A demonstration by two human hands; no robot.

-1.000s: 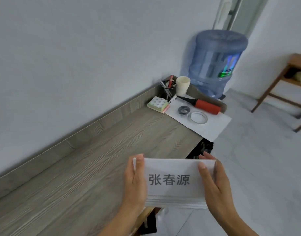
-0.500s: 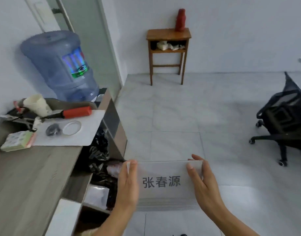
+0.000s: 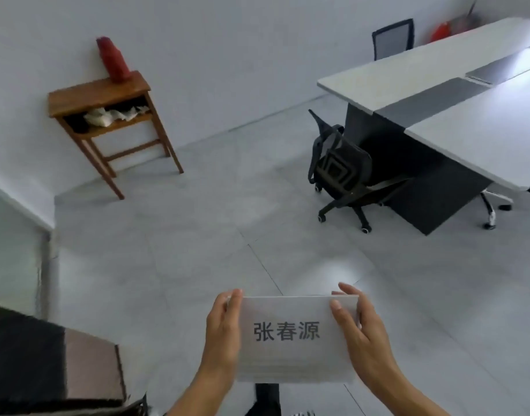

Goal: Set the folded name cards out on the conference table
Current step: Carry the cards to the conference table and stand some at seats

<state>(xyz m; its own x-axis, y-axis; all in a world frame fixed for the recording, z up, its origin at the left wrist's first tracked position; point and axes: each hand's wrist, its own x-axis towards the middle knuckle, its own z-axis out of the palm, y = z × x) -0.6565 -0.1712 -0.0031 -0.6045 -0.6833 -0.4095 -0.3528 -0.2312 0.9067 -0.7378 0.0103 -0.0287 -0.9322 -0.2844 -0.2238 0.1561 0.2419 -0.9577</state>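
A stack of white folded name cards [image 3: 293, 352] with black printed characters on the top one is held low in the centre of the view. My left hand [image 3: 221, 334] grips its left edge and my right hand [image 3: 362, 334] grips its right edge. The white conference table [image 3: 455, 85] with a grey centre strip stands far off at the upper right, well apart from the cards.
A black swivel chair [image 3: 341, 166] is pushed against the table's near end, another chair [image 3: 392, 37] stands behind it. A wooden side table [image 3: 98, 94] with a red bottle [image 3: 113, 60] stands by the wall. Grey tiled floor [image 3: 197, 235] lies between.
The view has swung right, away from the wooden desk and water bottle, so the conference table and chairs now show. Both hands still hold the card stack the same way.
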